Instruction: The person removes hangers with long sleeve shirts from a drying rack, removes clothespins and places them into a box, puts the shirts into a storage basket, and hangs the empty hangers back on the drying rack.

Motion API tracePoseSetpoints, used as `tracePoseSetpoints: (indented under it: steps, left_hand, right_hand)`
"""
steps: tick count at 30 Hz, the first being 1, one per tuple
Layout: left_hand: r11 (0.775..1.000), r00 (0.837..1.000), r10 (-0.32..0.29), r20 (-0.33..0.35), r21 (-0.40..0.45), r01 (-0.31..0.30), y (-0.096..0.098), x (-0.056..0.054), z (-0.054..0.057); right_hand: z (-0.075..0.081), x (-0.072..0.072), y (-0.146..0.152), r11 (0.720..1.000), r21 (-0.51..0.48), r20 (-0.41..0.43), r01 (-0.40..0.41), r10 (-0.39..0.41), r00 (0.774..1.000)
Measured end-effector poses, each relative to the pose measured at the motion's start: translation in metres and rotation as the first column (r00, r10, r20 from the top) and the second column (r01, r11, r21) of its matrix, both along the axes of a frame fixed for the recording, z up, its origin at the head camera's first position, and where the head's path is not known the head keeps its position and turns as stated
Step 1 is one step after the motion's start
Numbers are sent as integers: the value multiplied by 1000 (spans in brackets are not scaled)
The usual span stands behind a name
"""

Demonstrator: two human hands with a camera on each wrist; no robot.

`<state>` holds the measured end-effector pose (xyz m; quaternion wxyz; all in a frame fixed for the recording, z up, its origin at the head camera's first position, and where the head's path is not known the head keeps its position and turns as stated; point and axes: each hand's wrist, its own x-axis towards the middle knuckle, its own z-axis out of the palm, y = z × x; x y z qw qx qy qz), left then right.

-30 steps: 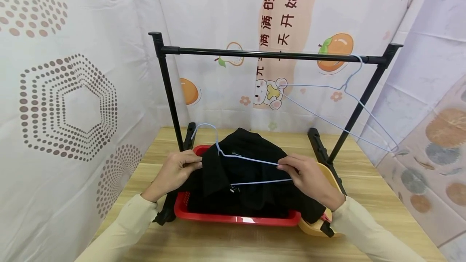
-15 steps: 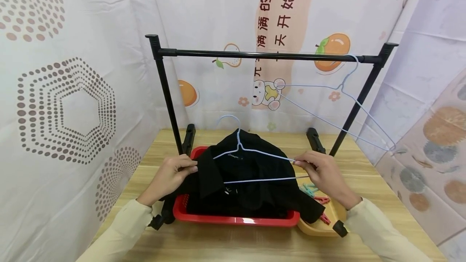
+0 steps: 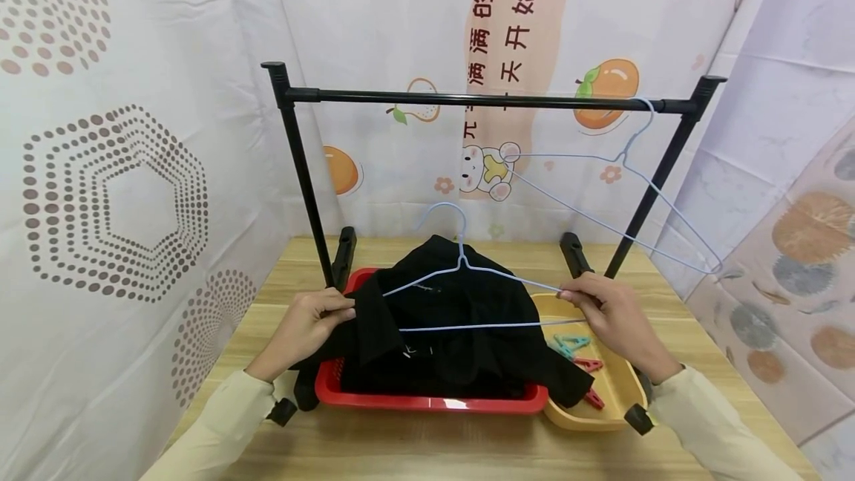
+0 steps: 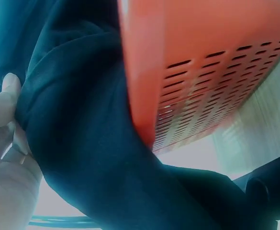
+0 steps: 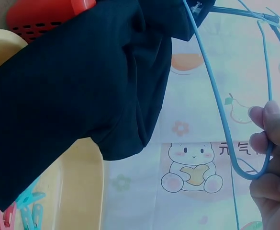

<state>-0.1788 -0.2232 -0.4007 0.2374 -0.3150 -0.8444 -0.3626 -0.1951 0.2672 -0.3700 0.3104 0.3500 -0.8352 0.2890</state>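
A black collared garment (image 3: 467,362) lies bunched in the red basket (image 3: 427,403), one sleeve hanging over the right side. My left hand (image 3: 309,324) pinches its cloth at the left, beside the collar flap. In my right hand (image 3: 613,314) is the right end of a light blue wire hanger (image 3: 497,270), thumb and fingers curled around the wire. The hanger's left end is hidden under the black cloth, while its hook points up. The right wrist view shows the rounded hanger corner (image 5: 249,176) against the right hand's fingers; the left wrist view shows the left thumb (image 4: 9,88) on the cloth.
A black rack (image 3: 461,99) spans the back, and a second blue hanger (image 3: 624,154) hangs at its right. Beside the basket, a yellow tub (image 3: 624,392) holds red and teal clothespins (image 3: 591,364). The rack's black feet (image 3: 344,254) flank the basket on the wooden table (image 3: 427,451).
My right hand has drawn the hanger rightward, and its hook has shifted right and slightly up. More of the hanger's left arm shows from the cloth. My left hand has barely moved.
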Motion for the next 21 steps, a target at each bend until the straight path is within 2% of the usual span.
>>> tracePoseSetpoints:
  steps: [10,17,21]
  left_hand:
    - [1000,999,3,33,21,-3,-4,-1,-7]
    - [995,994,99,36,11,-99,-12,-1,-15]
    - [994,993,110,32,-30,-109,-15,1,-20]
  right_hand:
    - [2,0,4,1000,16,-24,11,-11,1000]
    - [4,3,17,999,-3,32,38,-38,999]
    - [8,3,29,996,-8,20,85,-84,996]
